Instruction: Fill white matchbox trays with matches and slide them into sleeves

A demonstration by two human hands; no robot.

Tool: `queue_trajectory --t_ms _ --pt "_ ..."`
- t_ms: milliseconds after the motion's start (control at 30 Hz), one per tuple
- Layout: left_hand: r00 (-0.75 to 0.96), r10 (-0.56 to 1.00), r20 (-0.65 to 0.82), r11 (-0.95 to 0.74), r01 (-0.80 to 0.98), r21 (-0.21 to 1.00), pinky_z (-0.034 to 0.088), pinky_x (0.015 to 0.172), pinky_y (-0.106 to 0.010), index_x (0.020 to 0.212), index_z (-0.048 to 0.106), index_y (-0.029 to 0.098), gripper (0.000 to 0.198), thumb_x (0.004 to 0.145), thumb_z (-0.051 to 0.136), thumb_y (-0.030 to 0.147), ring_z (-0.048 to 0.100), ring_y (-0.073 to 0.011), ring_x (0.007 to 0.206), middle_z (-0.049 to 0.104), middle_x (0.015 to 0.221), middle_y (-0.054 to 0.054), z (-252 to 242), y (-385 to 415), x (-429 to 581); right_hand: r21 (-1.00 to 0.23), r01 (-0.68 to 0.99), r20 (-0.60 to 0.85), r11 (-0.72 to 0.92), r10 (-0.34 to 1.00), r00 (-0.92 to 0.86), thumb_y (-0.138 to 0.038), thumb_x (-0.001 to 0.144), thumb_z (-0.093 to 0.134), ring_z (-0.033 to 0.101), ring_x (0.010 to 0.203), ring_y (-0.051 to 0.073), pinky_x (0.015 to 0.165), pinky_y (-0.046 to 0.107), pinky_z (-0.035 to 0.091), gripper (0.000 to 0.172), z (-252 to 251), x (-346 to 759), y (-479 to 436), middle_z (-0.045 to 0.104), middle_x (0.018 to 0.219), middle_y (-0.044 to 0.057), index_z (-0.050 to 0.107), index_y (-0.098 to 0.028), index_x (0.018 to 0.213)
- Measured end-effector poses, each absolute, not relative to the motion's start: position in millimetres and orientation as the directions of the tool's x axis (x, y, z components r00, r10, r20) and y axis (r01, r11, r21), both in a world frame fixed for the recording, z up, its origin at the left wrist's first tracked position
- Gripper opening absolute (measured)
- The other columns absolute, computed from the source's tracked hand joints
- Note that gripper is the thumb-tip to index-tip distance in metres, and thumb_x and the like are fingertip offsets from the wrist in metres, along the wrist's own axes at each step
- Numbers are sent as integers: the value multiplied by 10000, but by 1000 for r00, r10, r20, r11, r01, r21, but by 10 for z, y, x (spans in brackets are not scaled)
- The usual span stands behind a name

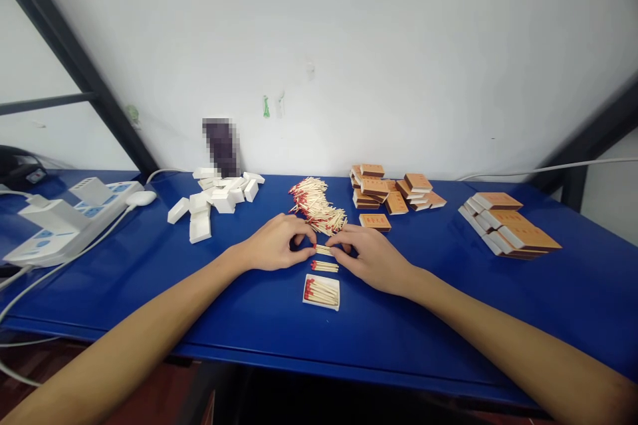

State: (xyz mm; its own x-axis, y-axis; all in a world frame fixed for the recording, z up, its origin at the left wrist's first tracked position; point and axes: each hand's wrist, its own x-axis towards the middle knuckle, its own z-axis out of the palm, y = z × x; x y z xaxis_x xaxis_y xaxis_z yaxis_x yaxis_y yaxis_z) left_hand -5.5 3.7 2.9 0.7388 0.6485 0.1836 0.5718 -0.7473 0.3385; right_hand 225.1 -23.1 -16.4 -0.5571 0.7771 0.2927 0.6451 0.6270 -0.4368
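Note:
Between my two hands lies a small row of matches (323,250), red heads to the left. My left hand (279,242) pinches the head end with thumb and forefinger. At the other end, the thumb and forefinger of my right hand (371,255) close on the bare sticks. Just in front is a second small bundle of matches (325,266), lying flat on the table. Nearer still sits a white matchbox tray (338,305) with several matches inside, their heads also to the left. Behind my fingers spreads a large loose pile of matches (319,202).
White empty trays (223,200) are heaped at the back left. Orange matchboxes (373,186) are piled at the back right, and stacked boxes (513,226) stand farther right. A power strip (60,229) with cables lies on the left of the blue table (428,345).

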Motion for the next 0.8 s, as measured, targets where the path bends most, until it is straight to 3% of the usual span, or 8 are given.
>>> queue_trajectory --t_ms 333,800 --pt "776 609 168 -766 518 381 388 738 -297 943 689 204 213 897 589 387 542 -122 683 571 707 26 76 -22 -60 -427 637 282 642 764 -581 -419 862 659 526 704 150 613 264 363 246 -111 2293 -353 581 801 15 699 -223 1005" --pt "791 582 188 -796 507 329 379 743 -303 1013 736 223 337 892 609 511 560 -145 741 637 787 -8 87 -24 -38 -457 623 309 635 770 -558 -243 863 646 504 674 128 586 248 332 81 -167 2252 -291 549 712 -8 709 -198 885"
